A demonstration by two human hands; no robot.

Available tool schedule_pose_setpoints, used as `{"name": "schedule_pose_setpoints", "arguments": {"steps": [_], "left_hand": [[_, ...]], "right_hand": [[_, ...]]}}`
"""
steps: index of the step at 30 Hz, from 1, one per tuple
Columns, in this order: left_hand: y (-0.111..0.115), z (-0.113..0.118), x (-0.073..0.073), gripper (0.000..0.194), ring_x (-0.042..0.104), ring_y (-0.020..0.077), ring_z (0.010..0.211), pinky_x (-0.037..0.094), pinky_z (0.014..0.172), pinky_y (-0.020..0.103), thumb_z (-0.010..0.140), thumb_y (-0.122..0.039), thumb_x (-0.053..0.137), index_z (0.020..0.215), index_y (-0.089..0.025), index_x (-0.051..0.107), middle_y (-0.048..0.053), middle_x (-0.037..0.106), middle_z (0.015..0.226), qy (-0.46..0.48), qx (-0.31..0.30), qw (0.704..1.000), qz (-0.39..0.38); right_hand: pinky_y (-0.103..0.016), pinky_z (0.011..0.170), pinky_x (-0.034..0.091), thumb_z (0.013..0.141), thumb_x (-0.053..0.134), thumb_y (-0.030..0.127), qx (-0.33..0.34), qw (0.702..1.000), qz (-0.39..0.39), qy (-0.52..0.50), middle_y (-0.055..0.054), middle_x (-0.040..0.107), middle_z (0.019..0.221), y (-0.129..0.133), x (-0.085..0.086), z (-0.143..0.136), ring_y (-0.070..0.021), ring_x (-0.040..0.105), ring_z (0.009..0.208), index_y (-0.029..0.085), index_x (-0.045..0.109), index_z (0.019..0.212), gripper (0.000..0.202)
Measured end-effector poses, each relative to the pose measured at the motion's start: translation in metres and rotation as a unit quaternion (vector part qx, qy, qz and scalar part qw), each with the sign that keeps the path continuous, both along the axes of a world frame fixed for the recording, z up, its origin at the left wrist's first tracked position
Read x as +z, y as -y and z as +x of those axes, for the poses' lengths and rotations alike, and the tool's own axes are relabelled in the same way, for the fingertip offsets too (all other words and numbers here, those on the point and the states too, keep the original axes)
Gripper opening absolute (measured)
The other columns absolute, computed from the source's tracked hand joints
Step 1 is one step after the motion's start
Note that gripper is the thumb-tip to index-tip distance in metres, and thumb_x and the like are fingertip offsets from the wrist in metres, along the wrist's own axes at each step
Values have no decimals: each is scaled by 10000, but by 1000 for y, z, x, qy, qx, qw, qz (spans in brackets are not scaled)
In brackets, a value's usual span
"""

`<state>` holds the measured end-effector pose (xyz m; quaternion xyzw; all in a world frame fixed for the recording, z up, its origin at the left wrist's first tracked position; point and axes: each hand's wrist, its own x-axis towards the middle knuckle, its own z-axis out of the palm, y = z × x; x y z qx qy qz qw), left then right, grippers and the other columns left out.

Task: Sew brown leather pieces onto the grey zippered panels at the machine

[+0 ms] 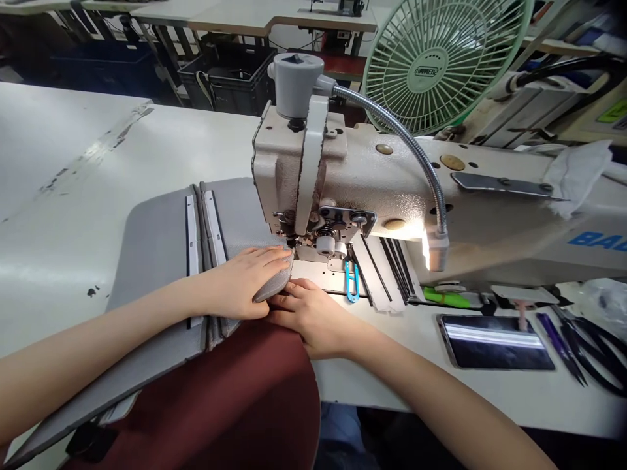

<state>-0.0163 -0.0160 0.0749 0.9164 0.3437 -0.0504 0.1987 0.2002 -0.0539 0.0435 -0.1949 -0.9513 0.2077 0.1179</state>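
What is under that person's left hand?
Gray fabric lies under the left hand; its rounded corner peeks out beside it, close to the right hand. The part beneath the palm is covered, so I can't tell whether anything else is there.

Sewing machine [372, 173]: large blue capitals [597, 241] on the arm's side, legible as "BAL", the last letter cut by the right edge.
Green fan [453, 62]: hub badge [426, 70] with a short line of characters, too small to read surely.
Yellow-green label [613, 112], upper right: print illegible.
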Motion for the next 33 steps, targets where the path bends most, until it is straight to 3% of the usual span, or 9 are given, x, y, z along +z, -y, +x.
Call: {"name": "schedule_pose_setpoints", "arguments": {"steps": [5, 14, 19, 25, 29, 31, 33], "left_hand": [[-3, 3, 3, 639, 362, 289, 1390, 279, 1173, 431, 762, -271, 543, 1379, -142, 440, 115, 351, 1537, -8, 19, 1000, -3], [5, 0, 1, 703, 324, 288, 1425, 304, 1166, 413, 740, -240, 559, 1420, -152, 403, 115, 354, 1541, -6, 12, 1000, 8], [1, 4, 2, 657, 444, 292, 1328, 353, 1123, 406, 750, -248, 559, 1390, -169, 431, 107, 374, 1515, -11, 24, 1000, 7], [-6, 14, 6, 564, 544, 263, 1150, 437, 1010, 394, 787, -252, 530, 1343, -183, 463, 104, 485, 1339, -25, 55, 998, 27], [8, 19, 12, 416, 547, 276, 1069, 468, 908, 415, 818, -211, 516, 1231, -198, 555, 91, 577, 1145, -70, 41, 993, 86], [17, 21, 14, 295, 573, 248, 928, 483, 790, 385, 881, -181, 438, 1117, -207, 613, 75, 603, 1008, -106, 40, 989, 90], [22, 25, 14, 299, 577, 228, 844, 476, 725, 362, 923, -154, 366, 1031, -203, 640, 69, 606, 939, -130, 46, 987, 81]], "right_hand": [[-424, 996, 322, 861, 541, 289, -9, 1000, 4, -8, -99, 600, 1327, -1, -5, 0, -273, 461, 1173, 191, 602, 1284, 439], [-415, 988, 328, 787, 584, 245, -9, 1000, 5, -5, -86, 594, 1334, 8, -9, -2, -279, 453, 1188, 182, 575, 1307, 524], [-411, 988, 331, 808, 575, 251, -10, 1000, 8, -7, -86, 596, 1333, 2, -8, -2, -274, 462, 1178, 188, 590, 1296, 492], [-422, 965, 345, 839, 567, 276, -29, 999, 40, 10, -112, 594, 1327, -3, -5, 1, -275, 443, 1209, 158, 570, 1306, 481], [-380, 807, 403, 914, 481, 178, -45, 993, 99, 42, -151, 631, 1246, 10, -5, 2, -280, 479, 1170, 115, 566, 1279, 380], [-361, 782, 417, 955, 431, 162, -54, 990, 122, 41, -165, 643, 1219, 17, -5, 1, -276, 499, 1159, 101, 581, 1255, 341], [-359, 793, 432, 962, 425, 159, -64, 988, 132, 37, -175, 633, 1240, 21, -5, 0, -278, 505, 1176, 95, 600, 1228, 325]]}}
